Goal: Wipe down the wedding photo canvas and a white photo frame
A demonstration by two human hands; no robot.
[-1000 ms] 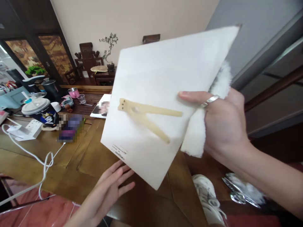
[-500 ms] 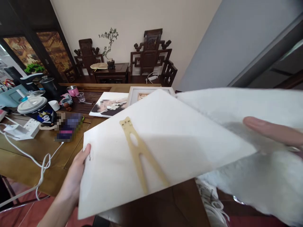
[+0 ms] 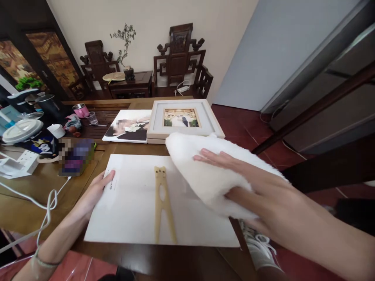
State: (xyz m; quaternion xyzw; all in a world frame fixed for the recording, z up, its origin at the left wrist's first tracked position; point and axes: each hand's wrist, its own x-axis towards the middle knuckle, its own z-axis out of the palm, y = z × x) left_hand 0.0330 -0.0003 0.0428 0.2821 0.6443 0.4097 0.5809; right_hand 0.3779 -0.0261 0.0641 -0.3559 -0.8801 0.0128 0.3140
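A white board [image 3: 131, 207] lies flat on the wooden table [image 3: 26, 203], with a tan stand piece [image 3: 162, 203] fixed down its middle. My left hand [image 3: 95, 191] rests on the board's left edge, thumb on top. My right hand [image 3: 249, 183] lies on a fluffy white cloth [image 3: 205, 171], fingers stretched over it, pressing it onto the board's right side.
Behind the board lie a white framed photo [image 3: 183, 119] and an unframed print [image 3: 129, 127]. At the left are a white cable [image 3: 43, 210], a power strip [image 3: 17, 166], cups and a kettle [image 3: 48, 103]. Dark carved chairs [image 3: 178, 58] stand by the wall. A white shoe [image 3: 258, 246] shows below the table edge.
The board has come down from upright in the air to flat on the table. My left hand took its left edge. My right hand moved the cloth on top of it.
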